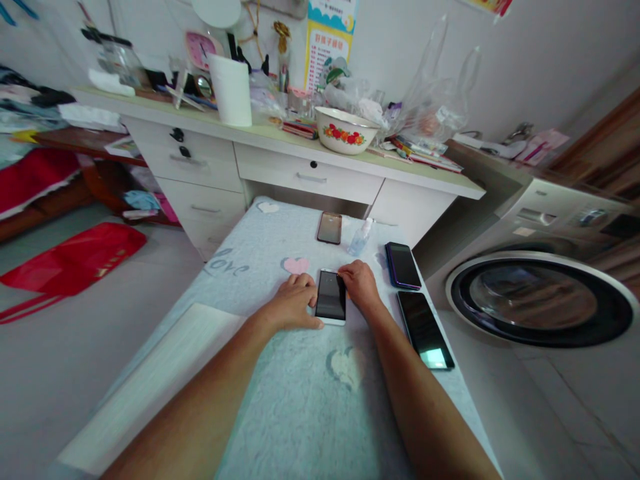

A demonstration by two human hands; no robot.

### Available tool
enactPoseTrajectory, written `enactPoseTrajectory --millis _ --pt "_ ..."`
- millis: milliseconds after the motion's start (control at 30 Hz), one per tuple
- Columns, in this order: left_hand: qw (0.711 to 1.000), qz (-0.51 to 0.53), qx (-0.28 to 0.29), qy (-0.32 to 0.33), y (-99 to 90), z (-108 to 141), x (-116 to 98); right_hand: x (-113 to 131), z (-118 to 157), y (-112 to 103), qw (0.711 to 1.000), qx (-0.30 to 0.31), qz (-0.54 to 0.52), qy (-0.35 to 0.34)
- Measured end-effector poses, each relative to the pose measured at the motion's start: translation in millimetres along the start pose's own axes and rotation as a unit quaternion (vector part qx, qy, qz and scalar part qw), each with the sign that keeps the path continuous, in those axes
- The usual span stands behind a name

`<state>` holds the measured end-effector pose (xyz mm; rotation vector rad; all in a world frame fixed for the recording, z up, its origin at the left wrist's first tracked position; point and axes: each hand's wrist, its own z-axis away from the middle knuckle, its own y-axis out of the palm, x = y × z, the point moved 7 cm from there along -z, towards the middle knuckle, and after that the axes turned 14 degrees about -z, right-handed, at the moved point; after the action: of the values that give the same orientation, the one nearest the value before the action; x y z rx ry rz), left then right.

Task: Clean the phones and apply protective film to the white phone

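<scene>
A white-framed smartphone (331, 297) with a dark screen lies face up on the cloth-covered table (300, 400). Along its left edge rests my left hand (294, 303), thumb stretched to the lower corner and fingers apart from it near the upper side. At the phone's upper right corner, my right hand (361, 285) has its fingertips pinched together; whatever is between them is hidden. Beyond the phone lie a phone case (329, 228) and a clear spray bottle (359, 240). To the right of my right hand are a dark phone (403, 265) and a larger black tablet-like device (425, 330).
A long pale strip (165, 373) lies under my left forearm. Behind the table, a white desk (310, 177) carries a floral bowl (347, 130), a paper roll (231, 90) and clutter. A washing machine (540, 253) stands right; a red bag (80, 260) is on the floor.
</scene>
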<state>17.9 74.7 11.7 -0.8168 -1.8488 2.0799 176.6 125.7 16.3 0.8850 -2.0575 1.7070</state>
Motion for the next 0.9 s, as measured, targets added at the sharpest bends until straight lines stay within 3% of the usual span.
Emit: enactPoseTrajectory --millis 233,700,900 --pt "1.0 0.006 0.0 -0.002 1.0 0 1 23 22 2 0.994 0.061 -0.051 -0.081" --pt "1.0 0.006 -0.004 -0.001 1.9 0 0 56 66 2 0.961 0.2 -0.11 -0.159" --pt "1.0 0.005 -0.004 0.002 0.8 1 0 50 60 4 0.965 0.188 -0.107 -0.146"
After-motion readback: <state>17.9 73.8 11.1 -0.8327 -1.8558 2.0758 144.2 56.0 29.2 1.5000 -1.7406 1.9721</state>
